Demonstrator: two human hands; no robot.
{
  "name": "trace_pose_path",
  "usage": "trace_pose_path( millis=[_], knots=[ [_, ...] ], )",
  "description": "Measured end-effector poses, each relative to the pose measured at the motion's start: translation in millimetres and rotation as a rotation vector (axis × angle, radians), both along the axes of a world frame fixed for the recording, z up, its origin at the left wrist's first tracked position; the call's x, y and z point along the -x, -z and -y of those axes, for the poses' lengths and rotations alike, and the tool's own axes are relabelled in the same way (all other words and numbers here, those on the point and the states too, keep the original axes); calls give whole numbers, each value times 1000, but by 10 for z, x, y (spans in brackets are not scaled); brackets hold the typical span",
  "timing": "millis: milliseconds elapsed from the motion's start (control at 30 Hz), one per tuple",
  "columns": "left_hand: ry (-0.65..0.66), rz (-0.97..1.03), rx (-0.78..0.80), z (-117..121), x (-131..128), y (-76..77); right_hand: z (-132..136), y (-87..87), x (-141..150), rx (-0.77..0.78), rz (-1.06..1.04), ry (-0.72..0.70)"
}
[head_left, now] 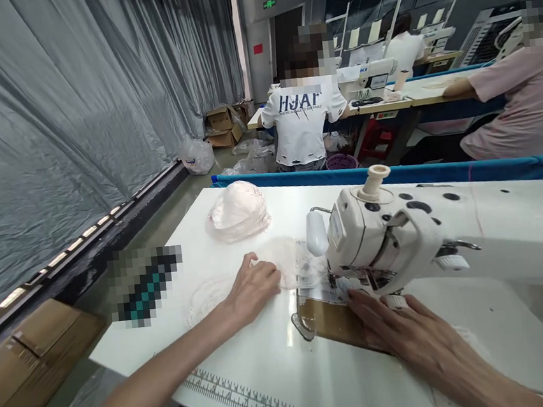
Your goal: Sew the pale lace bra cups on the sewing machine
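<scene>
A pale pink lace piece (pixel 284 263) lies flat on the white table, its right end under the head of a white sewing machine (pixel 352 240). My left hand (pixel 255 288) rests at the near edge of that lace, fingers curled and closed on it. My right hand (pixel 403 325) lies low over the machine's bed plate (pixel 331 319), fingers stretched out and apart. Its fingertips reach close to the presser foot, partly hidden by the machine head. Another sheer lace piece (pixel 208 296) spreads under my left wrist. Beyond my left hand sits a pale pink moulded cup (pixel 239 210).
A printed ruler scale (pixel 252 397) runs along the table's near edge. A blue cloth trough (pixel 269 179) borders the far side. Cardboard boxes (pixel 31 354) stand on the floor at left. Several people work at other sewing tables ahead, one in a white shirt (pixel 302 124).
</scene>
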State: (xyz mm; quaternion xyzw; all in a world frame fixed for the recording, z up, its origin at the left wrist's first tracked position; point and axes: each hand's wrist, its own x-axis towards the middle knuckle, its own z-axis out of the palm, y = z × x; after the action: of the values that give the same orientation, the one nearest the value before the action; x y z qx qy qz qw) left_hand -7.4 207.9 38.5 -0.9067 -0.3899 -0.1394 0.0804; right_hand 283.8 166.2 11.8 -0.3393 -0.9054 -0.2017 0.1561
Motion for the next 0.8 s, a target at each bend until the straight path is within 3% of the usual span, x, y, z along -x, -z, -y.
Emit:
trace_pose_path(
  millis=[100, 167, 267, 400, 500, 633, 733, 800],
  knots=[
    [22, -8, -23, 225, -24, 22, 124, -159, 10, -76, -45, -27],
    [113, -11, 18, 478, -115, 6, 288, -280, 189, -58, -74, -36],
    [223, 31, 225, 854, -179, -132, 538, -384, 599, 202, -149, -86],
    [149, 235, 712, 1208, -30, -353, 758, -384, 913, 696, -312, -196],
    [15, 394, 965, 1461, 102, -368, 883, -436, 850, 1093, -449, -167],
    [-166, 703, 1296, 1761, 110, -273, 1076, -596, 666, 1592, -598, -150],
    [-187, 940, 1645, 1873, 21, -223, 1253, -639, 605, 1765, -626, -190],
    [-197, 1018, 1759, 1907, -39, -192, 1363, -591, 604, 1773, -650, -155]
  ],
)
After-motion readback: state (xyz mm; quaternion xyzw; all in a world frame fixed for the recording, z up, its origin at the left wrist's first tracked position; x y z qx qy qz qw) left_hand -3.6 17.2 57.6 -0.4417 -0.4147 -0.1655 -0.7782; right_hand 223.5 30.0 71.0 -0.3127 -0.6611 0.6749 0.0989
